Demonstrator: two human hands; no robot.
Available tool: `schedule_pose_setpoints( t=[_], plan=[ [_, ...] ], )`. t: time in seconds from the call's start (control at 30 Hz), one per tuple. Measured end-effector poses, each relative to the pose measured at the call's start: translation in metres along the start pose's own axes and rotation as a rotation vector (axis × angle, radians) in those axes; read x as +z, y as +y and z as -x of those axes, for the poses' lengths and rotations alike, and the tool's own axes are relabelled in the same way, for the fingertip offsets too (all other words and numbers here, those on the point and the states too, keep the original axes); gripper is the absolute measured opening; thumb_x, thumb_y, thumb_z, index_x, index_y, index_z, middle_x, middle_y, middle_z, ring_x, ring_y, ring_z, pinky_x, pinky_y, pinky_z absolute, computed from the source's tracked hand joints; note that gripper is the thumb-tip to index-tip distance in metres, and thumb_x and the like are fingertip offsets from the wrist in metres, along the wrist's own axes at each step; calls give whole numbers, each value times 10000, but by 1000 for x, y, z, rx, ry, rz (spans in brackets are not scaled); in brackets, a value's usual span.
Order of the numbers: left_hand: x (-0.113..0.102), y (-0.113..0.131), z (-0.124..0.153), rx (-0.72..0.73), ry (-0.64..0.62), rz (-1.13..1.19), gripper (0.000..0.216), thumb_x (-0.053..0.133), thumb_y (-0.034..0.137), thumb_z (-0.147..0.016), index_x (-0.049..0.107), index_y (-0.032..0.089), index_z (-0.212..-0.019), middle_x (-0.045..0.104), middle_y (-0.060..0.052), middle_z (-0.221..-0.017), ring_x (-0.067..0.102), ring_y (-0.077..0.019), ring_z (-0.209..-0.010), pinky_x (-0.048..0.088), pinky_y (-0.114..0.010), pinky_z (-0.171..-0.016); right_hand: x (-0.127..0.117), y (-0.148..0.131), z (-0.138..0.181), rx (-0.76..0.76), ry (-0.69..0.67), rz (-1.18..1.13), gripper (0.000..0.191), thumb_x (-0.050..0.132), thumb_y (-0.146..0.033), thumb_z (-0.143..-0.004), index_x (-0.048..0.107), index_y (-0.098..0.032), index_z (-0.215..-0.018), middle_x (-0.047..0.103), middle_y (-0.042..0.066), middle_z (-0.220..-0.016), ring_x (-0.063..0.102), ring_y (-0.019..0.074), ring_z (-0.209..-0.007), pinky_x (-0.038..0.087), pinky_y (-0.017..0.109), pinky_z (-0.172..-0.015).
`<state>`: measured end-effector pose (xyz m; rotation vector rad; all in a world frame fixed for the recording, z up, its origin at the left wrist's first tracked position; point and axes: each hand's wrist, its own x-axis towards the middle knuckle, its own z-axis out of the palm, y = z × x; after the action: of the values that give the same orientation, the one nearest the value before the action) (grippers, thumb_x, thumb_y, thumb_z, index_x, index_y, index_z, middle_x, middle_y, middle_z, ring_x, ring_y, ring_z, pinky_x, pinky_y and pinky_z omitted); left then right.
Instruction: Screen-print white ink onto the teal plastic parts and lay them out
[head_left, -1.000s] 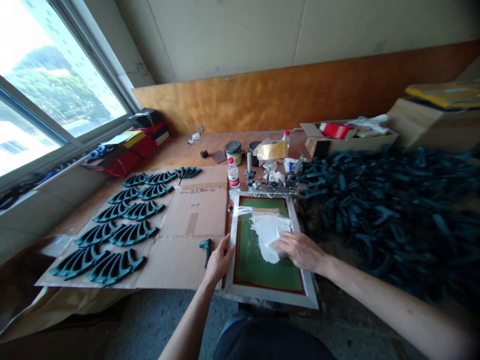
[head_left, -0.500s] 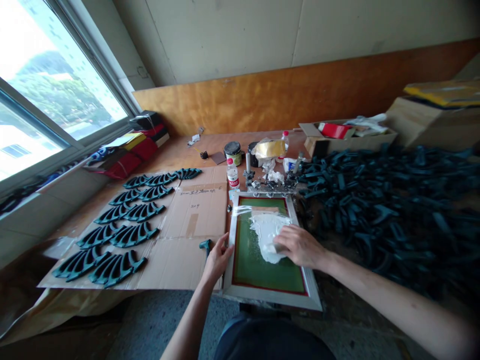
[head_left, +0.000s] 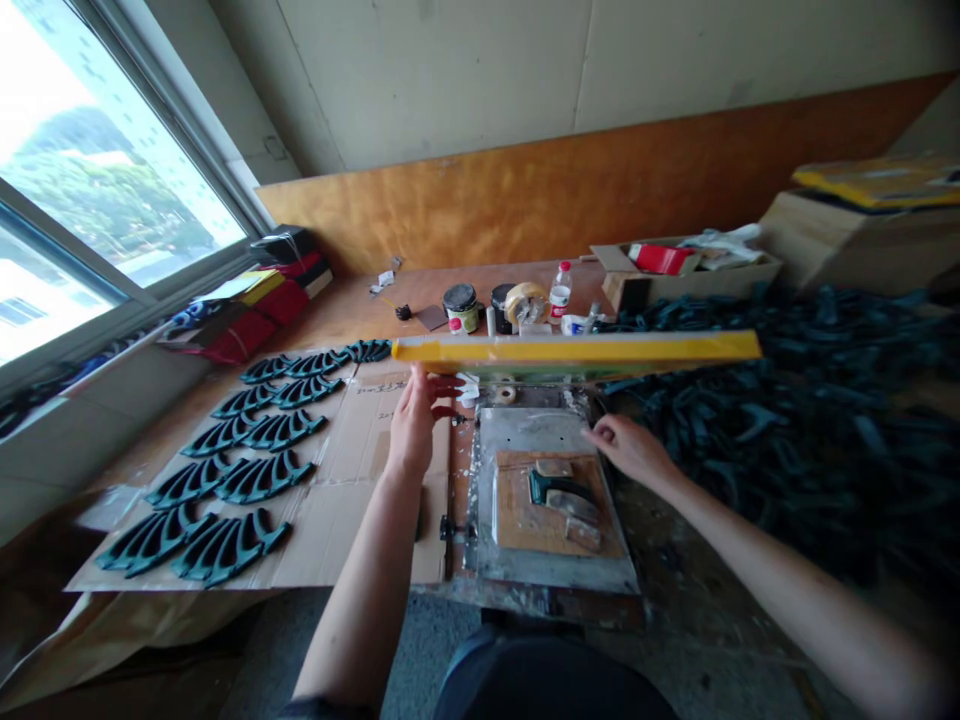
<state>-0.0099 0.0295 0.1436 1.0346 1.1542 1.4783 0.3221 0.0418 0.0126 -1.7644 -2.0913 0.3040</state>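
The printing screen frame [head_left: 577, 349] is tilted up on its far hinge and shows edge-on as a long yellow bar. My left hand [head_left: 416, 420] grips its left end from below and holds it up. Under it lies a metal base plate [head_left: 525, 430] with a wooden board [head_left: 525, 515] on it, and a dark green plastic part [head_left: 559, 487] rests on the board. My right hand [head_left: 630, 447] hovers at the plate's right edge, fingers loosely apart and pointing at the board, with nothing in it.
Flattened cardboard [head_left: 375, 480] on the left carries rows of green curved parts [head_left: 225, 470]. A big heap of the same parts [head_left: 810, 400] fills the right. Ink cans [head_left: 461, 303], tape and a bottle [head_left: 558, 290] stand behind the frame. A cardboard box [head_left: 675, 270] sits further back.
The screen lay flat with my right hand rubbing white ink on it; now my left hand has swung it up, and my right hand has left the mesh for the plate's edge.
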Motion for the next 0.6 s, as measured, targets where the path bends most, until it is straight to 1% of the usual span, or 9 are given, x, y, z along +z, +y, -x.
schedule_pose_setpoints(
  t=[0.07,0.13,0.2,0.27,0.33,0.4,0.47,0.53,0.6],
  plan=[
    [9,-2,-3,33,67,36,526,427,641,-863,604,163,-994,690,-81,-913,636,-154,-794,471,-217,-588,31,-8,26,-121,-102,83,357,514,-522,-879,570,-199,-739,633,59,-824,607,200,-797,439,290,-691],
    [17,-22,17,-21,157,52,544,463,647,-845,565,175,-1097,691,-79,-917,639,-147,-765,462,-210,-581,52,-26,46,-137,-139,153,259,540,-417,-894,558,-190,-771,632,80,-856,611,216,-836,438,301,-705],
    [24,-56,55,-298,89,44,646,528,693,-779,561,150,-1126,698,-107,-903,642,-162,-710,443,-217,-537,59,-50,62,-34,-132,155,190,483,-324,-935,550,-182,-828,632,83,-808,618,215,-779,435,301,-668],
    [32,-94,100,-768,-201,4,771,597,754,-670,596,118,-1105,703,-151,-901,659,-214,-715,443,-251,-510,60,-77,77,10,-73,90,193,429,-308,-963,543,-182,-870,631,79,-794,617,213,-767,442,307,-674],
    [37,-125,136,-910,-249,105,739,551,775,-689,614,151,-1079,701,-135,-934,665,-227,-792,463,-267,-555,59,-96,89,-137,-33,-5,174,433,-304,-962,546,-189,-895,637,80,-863,609,215,-852,454,319,-749],
    [31,-145,151,-921,-152,176,658,545,765,-696,625,166,-956,691,-96,-878,649,-197,-757,444,-248,-551,53,-96,91,-350,-82,-87,138,456,-276,-950,563,-202,-902,636,60,-912,590,200,-910,451,310,-805],
    [6,-156,143,-877,4,67,616,543,761,-685,599,167,-843,653,-53,-738,594,-155,-614,394,-227,-501,42,-70,77,-404,-126,-78,163,432,-216,-946,594,-212,-921,634,42,-928,579,173,-917,445,282,-816],
    [-40,-163,123,-786,124,-251,612,442,766,-731,576,173,-802,586,-19,-603,521,-141,-494,371,-242,-473,24,-22,50,-229,-86,75,246,396,-152,-931,632,-211,-968,629,55,-952,572,164,-918,441,267,-803],
    [-95,-172,104,-659,117,-710,612,250,689,-838,568,175,-741,541,-29,-528,525,-180,-461,413,-301,-492,7,33,19,43,-50,296,291,404,-138,-905,665,-210,-1012,624,86,-952,569,179,-888,442,272,-746]
  ],
)
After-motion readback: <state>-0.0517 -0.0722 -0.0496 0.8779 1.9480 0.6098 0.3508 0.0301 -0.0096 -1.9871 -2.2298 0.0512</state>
